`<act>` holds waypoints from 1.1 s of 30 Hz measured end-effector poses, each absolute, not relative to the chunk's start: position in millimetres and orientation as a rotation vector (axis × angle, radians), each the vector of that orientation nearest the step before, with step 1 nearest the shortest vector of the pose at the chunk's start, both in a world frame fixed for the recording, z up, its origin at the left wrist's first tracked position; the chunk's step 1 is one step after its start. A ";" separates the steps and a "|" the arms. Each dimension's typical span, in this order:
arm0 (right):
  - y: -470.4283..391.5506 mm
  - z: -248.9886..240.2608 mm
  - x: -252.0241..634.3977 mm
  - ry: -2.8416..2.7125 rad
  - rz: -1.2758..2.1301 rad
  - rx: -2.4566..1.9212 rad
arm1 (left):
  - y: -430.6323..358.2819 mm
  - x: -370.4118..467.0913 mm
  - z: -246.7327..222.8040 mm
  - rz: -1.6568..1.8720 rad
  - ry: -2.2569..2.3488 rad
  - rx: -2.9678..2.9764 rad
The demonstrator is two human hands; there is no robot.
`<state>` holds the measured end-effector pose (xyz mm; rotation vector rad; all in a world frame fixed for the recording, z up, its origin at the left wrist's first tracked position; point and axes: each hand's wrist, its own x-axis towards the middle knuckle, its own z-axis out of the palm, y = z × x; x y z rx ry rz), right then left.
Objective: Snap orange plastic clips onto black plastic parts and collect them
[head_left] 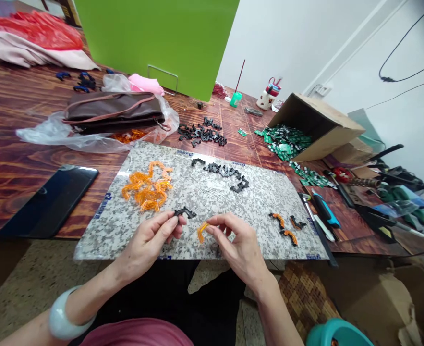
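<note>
My left hand [157, 235] pinches a curved black plastic piece [185, 212] between thumb and fingers. Close by on the right, my right hand [235, 240] grips a curved translucent orange plastic piece [201, 232] at one end. The two pieces are apart, just above the speckled grey-white board [204, 197]. A heap of orange pieces [149, 190] lies on the board's left part. Several black pieces [226, 171] are strung along its back part. At the right, a few joined orange-and-black pieces [289, 235] rest on the board.
Behind the board lie more black pieces [202, 133] and a brown bag [114, 110] on plastic film. A dark tablet-like slab [49, 199] is at left. On the right, a cardboard box [320, 125] spills green circuit boards [287, 142], near a blue utility knife [325, 210]. A green panel [157, 43] stands behind.
</note>
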<state>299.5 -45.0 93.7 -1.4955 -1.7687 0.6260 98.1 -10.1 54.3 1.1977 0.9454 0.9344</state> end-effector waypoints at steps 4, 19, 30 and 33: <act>-49.1 102.3 276.5 -1.592 0.578 -1.384 | -13.6 95.7 48.7 0.897 0.972 1.348; -46.3 84.2 250.5 -1.518 0.459 -1.345 | -14.4 90.4 52.7 0.903 0.938 1.481; -49.3 85.3 249.5 -1.536 0.427 -1.320 | -15.4 89.1 54.0 0.895 0.892 1.547; -50.4 84.3 249.3 -1.539 0.422 -1.311 | -15.5 91.4 54.5 0.866 0.891 1.573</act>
